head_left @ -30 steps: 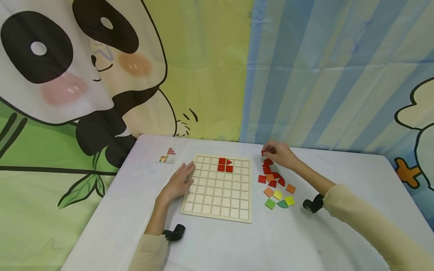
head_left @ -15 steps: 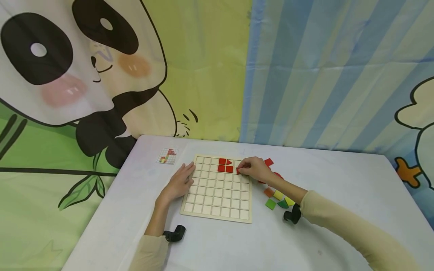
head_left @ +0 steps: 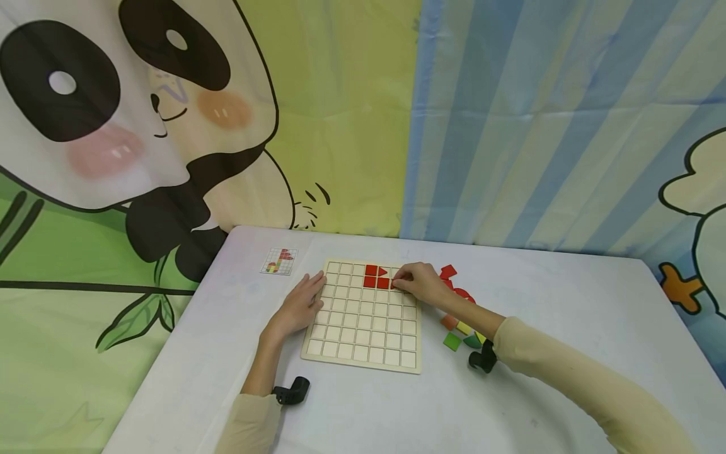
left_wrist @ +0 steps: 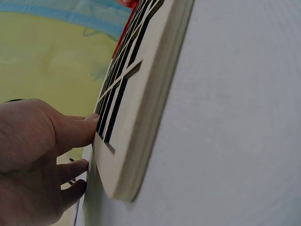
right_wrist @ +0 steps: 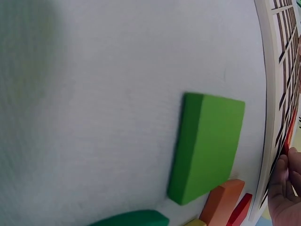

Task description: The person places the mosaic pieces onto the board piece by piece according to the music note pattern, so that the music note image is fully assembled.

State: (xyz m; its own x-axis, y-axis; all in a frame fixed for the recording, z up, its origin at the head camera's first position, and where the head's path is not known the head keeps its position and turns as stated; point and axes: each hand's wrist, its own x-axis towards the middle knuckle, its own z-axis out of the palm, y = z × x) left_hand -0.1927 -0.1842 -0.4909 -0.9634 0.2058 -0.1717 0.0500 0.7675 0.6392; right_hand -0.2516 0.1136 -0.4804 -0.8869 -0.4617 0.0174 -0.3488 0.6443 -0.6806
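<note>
A pale wooden grid board (head_left: 363,367) lies on the white table. Several red pieces (head_left: 370,282) fill cells near its far edge: squares and one triangle. My right hand (head_left: 422,284) pinches a small red piece (head_left: 393,285) between thumb and fingers, right at the cell beside the red squares; the fingers cover most of it, so I cannot tell its shape. My left hand (head_left: 297,306) rests along the board's left edge with fingers extended. In the left wrist view, the thumb (left_wrist: 84,132) touches that edge.
Right of the board, loose red pieces (head_left: 449,271), an orange one (head_left: 449,322), a yellow one (head_left: 463,328), a green square (head_left: 452,342) and a dark green curved piece (head_left: 472,341) lie under and near my right forearm. A pattern card (head_left: 280,261) lies beyond the board's left side.
My right hand has come from the far end of the loose pieces leftward onto the board, carrying a red piece, and then slightly further left. My left hand has stayed put.
</note>
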